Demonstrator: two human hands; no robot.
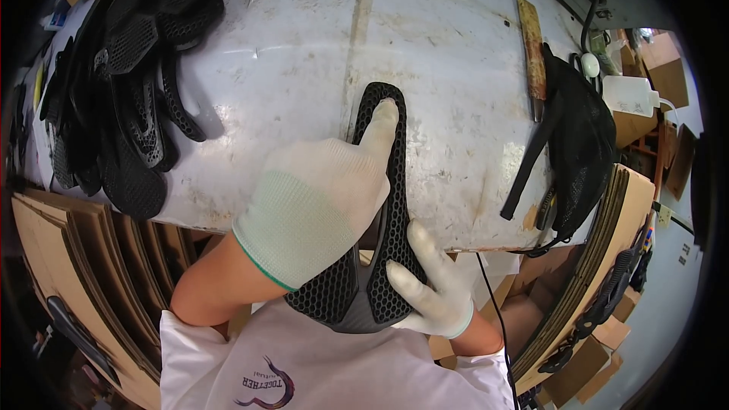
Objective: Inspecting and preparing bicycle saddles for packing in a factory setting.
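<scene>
A black saddle [393,247] with a honeycomb surface lies at the middle of the near edge of the white counter [288,83]. Its narrow nose points toward the far edge, and its long axis runs almost square to the near edge, leaning slightly right toward the nose. The nose is over the counter; the broad, two-winged rear reaches past the near edge, against the person's white shirt [342,372].

The gloved left hand [334,182] crosses the saddle from the left, its index finger stretched along the nose with the fingertip on top near the front. The other fingers are bent under the palm, and whether they grip anything cannot be told. This hand and its wrist hide much of the saddle's left flank. The gloved right hand [437,281] holds the right rear wing at its outer side, digits bent over the edge.

A heap of black mesh-patterned parts [133,45] fills the counter's left end. Near the right edge lies a tool with a worn wooden handle [531,45], its tip toward the near edge, close beside a black mesh fabric item [585,137] with a strap. A white bottle [630,96] stands beyond the right edge. Cardboard sheets [83,258] stand below the near left corner.
</scene>
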